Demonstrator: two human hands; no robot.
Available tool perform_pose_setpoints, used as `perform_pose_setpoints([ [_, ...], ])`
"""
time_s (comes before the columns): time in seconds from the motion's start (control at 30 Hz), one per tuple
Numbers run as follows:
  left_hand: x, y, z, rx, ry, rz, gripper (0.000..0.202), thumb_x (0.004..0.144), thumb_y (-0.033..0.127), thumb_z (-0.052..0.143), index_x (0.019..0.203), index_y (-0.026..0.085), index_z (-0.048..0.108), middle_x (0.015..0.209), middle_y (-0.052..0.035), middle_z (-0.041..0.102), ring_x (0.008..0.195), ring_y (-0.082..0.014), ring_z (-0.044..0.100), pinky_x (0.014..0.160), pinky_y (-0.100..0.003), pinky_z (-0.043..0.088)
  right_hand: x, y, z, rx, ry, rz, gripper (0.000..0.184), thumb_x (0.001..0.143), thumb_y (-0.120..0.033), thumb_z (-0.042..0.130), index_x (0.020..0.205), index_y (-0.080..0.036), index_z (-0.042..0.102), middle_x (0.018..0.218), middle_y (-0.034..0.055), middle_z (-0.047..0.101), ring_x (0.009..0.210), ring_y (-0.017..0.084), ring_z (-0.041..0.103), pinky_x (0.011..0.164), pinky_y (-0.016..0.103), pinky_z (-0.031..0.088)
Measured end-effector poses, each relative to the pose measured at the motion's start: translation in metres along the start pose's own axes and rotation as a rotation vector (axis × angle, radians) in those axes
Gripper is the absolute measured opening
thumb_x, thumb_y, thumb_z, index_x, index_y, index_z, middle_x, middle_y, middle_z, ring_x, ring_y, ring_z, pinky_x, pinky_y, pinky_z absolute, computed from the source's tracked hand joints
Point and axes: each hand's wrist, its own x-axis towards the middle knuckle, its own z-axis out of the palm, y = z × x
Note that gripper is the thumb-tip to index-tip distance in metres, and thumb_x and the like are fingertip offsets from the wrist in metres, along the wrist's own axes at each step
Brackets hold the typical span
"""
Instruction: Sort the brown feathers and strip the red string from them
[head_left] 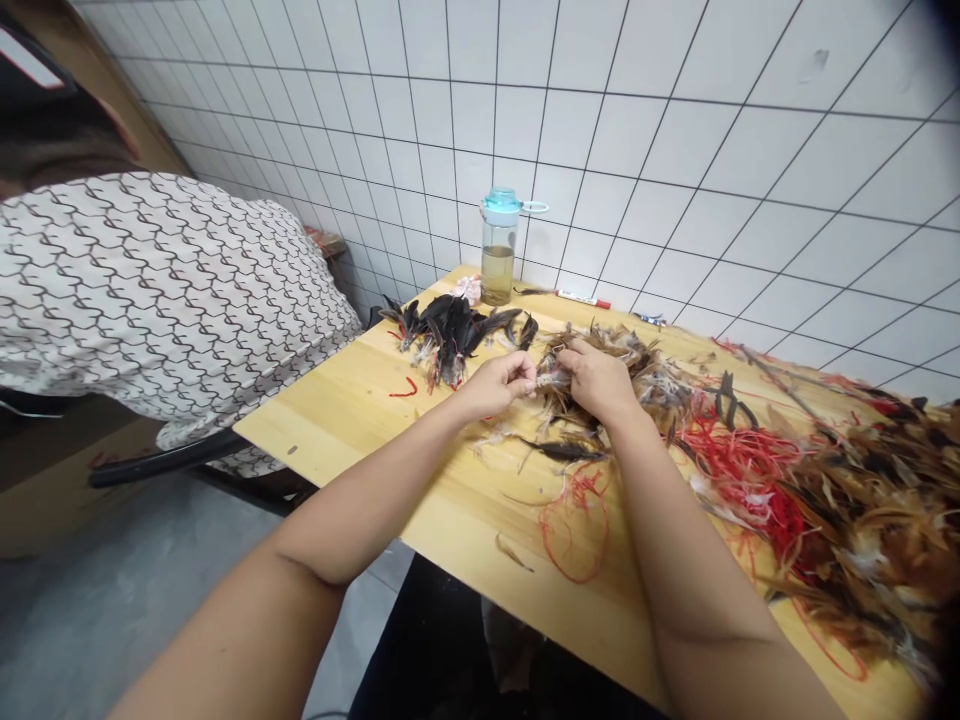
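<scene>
My left hand (496,384) and my right hand (598,380) meet over the wooden table (360,410), both pinched on a small bunch of brown feathers (546,380) between them. Under and behind my right hand lies a loose heap of brown feathers (645,375). A separate pile of black feathers (450,330) sits just beyond my left hand. Tangled red thread (739,465) lies to the right of my right forearm, and a loop of red thread (574,530) rests between my forearms.
A large mass of brown feathers (877,500) covers the table's right end. A clear bottle with a teal lid (499,248) and a red-capped marker (581,298) stand by the tiled wall. A person in a patterned shirt (165,290) sits at the left, close to the table corner.
</scene>
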Motion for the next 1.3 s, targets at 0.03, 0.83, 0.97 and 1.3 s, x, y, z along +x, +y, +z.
perform_pose_setpoints([
  [0.03,0.000,0.001,0.000,-0.081,-0.004,-0.030,0.014,0.077,0.022,0.065,0.078,0.015,0.053,0.070,0.0013,0.060,0.068,-0.0094,0.058,0.066,-0.021,0.042,0.000,-0.001,-0.003,-0.012,0.004,-0.010,0.027,0.089,-0.016,0.038,0.092,-0.022,0.065,0.097,0.0049,0.062,0.082,0.017,0.056,0.053,0.031,0.021],
  [0.83,0.003,-0.003,0.008,-0.370,0.101,-0.186,0.023,0.078,0.031,0.069,0.078,0.013,0.054,0.067,0.0007,0.059,0.059,-0.0062,0.053,0.061,-0.019,0.041,0.005,-0.016,-0.024,0.312,0.123,0.080,0.021,0.089,-0.026,0.046,0.092,-0.021,0.066,0.095,0.0062,0.068,0.087,0.019,0.059,0.068,0.028,0.037],
  [0.97,0.003,0.000,0.008,0.022,0.239,-0.031,0.012,0.083,0.027,0.058,0.078,0.016,0.053,0.068,0.0024,0.058,0.063,-0.0092,0.052,0.064,-0.021,0.040,0.007,-0.005,-0.015,0.558,0.123,0.220,0.016,0.084,-0.028,0.053,0.087,-0.018,0.066,0.084,0.0056,0.069,0.077,0.019,0.059,0.071,0.030,0.042],
  [1.3,-0.003,0.006,0.011,0.558,0.274,0.146,0.006,0.081,0.018,0.053,0.075,0.017,0.053,0.069,0.0007,0.056,0.064,-0.0118,0.047,0.065,-0.025,0.035,0.010,-0.012,0.016,1.046,-0.077,0.324,0.024,0.069,-0.037,0.065,0.079,-0.015,0.063,0.070,0.0023,0.065,0.063,0.015,0.056,0.063,0.028,0.046],
])
